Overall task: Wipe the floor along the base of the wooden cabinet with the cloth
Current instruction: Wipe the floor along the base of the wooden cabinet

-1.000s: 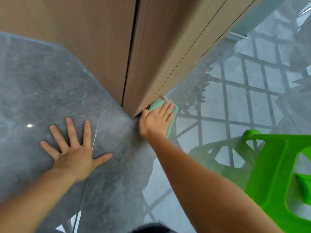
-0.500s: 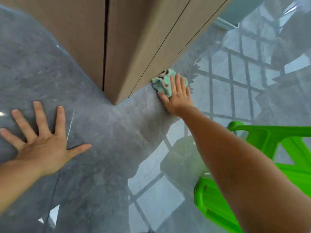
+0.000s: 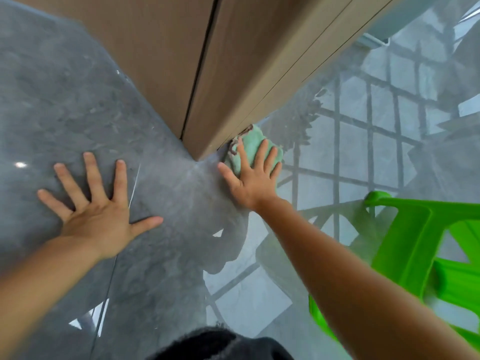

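Down on the glossy grey floor (image 3: 78,105), the right hand (image 3: 249,178) presses flat on a pale green cloth (image 3: 253,146), fingers spread across it rather than gripping it. The cloth lies on the floor at about one o'clock from centre, touching the bottom edge of the wooden cabinet (image 3: 233,61) just beside its corner; a darker, soiled edge of the cloth shows against the cabinet base. The left hand (image 3: 96,214) is at about nine o'clock, palm down on the floor with all fingers splayed, holding nothing, well apart from the right hand. A thin floor joint (image 3: 133,183) runs just beside its index finger. At four o'clock stands a bright green plastic stool (image 3: 415,237), near the right forearm. The floor on that side reflects a window grid and foliage. A dark fabric edge (image 3: 220,344) shows at six o'clock.
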Available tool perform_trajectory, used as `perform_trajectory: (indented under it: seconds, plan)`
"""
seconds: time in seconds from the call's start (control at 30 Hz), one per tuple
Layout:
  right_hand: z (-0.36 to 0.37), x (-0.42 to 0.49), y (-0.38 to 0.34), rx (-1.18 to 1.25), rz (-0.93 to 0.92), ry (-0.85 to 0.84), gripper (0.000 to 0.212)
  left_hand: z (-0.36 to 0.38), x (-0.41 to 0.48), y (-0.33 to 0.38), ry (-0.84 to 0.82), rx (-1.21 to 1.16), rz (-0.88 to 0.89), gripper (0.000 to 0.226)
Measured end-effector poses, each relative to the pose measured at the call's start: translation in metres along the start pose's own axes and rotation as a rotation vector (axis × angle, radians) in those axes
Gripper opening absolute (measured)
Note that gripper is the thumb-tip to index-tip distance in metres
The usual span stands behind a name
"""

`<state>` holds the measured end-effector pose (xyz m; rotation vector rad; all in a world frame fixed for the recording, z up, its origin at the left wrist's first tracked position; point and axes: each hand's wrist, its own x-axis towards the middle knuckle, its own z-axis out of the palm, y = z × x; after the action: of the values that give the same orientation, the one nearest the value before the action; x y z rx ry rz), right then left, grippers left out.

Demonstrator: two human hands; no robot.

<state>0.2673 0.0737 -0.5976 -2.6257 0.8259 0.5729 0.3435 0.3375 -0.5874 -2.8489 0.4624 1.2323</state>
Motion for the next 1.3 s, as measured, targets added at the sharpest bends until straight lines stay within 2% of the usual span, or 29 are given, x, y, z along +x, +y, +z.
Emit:
perform_trajectory:
  seconds: [0.07,0.13,0.2,0.3,0.37,0.4,0.43,0.53,0.57,0.6,0.63,0.7,0.83,0.97,1.0,1.03,1.13,1.17,1.2,1.23,1.3]
  plan:
    - [0.027,-0.014,-0.036,-0.034,-0.004,0.073,0.103,-0.001,-0.001,0.002,-0.001,-0.015,0.01,0.12]
    - [0.049,-0.042,-0.051,-0.114,-0.196,0.087,0.107,0.001,-0.003,0.002,0.005,-0.012,-0.002,0.121]
    - [0.052,-0.058,-0.036,-0.254,-0.456,0.08,0.099,-0.001,-0.005,0.003,-0.01,-0.02,-0.002,0.12]
    - [0.021,-0.031,0.009,-0.524,-0.866,0.014,0.083,-0.001,-0.005,0.005,-0.025,-0.028,0.019,0.119]
    - [-0.009,0.005,0.044,-0.676,-0.984,-0.004,0.083,0.001,-0.002,0.003,-0.003,-0.021,0.03,0.119]
    - [-0.025,0.024,0.062,-0.695,-0.904,0.0,0.087,0.002,-0.002,0.001,0.006,-0.023,0.034,0.118]
    - [-0.04,0.039,0.08,-0.646,-0.719,-0.01,0.093,0.003,-0.001,0.001,0.012,-0.026,0.039,0.118]
    - [-0.064,0.066,0.103,-0.321,-0.04,-0.047,0.11,0.004,-0.003,0.001,0.023,-0.025,0.034,0.118]
    - [-0.063,0.07,0.097,-0.255,0.079,-0.047,0.114,0.003,-0.004,0.001,0.026,-0.019,0.027,0.118]
    - [-0.059,0.068,0.083,-0.202,0.122,-0.049,0.116,0.001,-0.004,0.003,0.025,-0.013,0.023,0.118]
    - [-0.052,0.061,0.066,-0.182,0.104,-0.052,0.117,-0.001,-0.005,0.004,0.021,-0.01,0.02,0.118]
    - [-0.029,0.034,0.032,-0.208,-0.048,-0.086,0.116,-0.004,-0.008,0.005,-0.002,-0.012,0.022,0.119]
    - [0.034,-0.051,-0.023,-0.368,-0.553,-0.127,0.097,-0.012,-0.013,0.006,-0.036,-0.033,0.028,0.12]
    - [0.018,-0.033,0.0,-0.537,-0.901,-0.08,0.078,-0.006,-0.006,0.0,-0.016,-0.032,0.066,0.125]
    - [0.003,-0.018,0.016,-0.593,-0.871,-0.051,0.079,-0.005,-0.003,-0.002,-0.01,-0.043,0.069,0.127]
    - [-0.012,-0.005,0.034,-0.587,-0.729,-0.037,0.08,-0.003,-0.002,-0.004,0.0,-0.052,0.069,0.128]
    - [-0.049,0.024,0.076,-0.287,-0.02,-0.012,0.088,0.01,0.008,-0.009,0.06,-0.036,0.062,0.131]
    - [-0.051,0.025,0.073,-0.212,0.118,-0.028,0.091,0.011,0.009,-0.008,0.077,-0.035,0.062,0.132]
    - [-0.046,0.02,0.059,-0.193,0.155,-0.054,0.095,0.012,0.007,-0.007,0.096,-0.047,0.072,0.132]
    - [-0.034,0.011,0.038,-0.197,0.103,-0.079,0.097,0.012,0.006,-0.007,0.116,-0.066,0.089,0.132]
    - [0.002,-0.023,-0.013,-0.217,-0.186,-0.12,0.098,0.014,0.002,-0.011,0.162,-0.112,0.126,0.133]
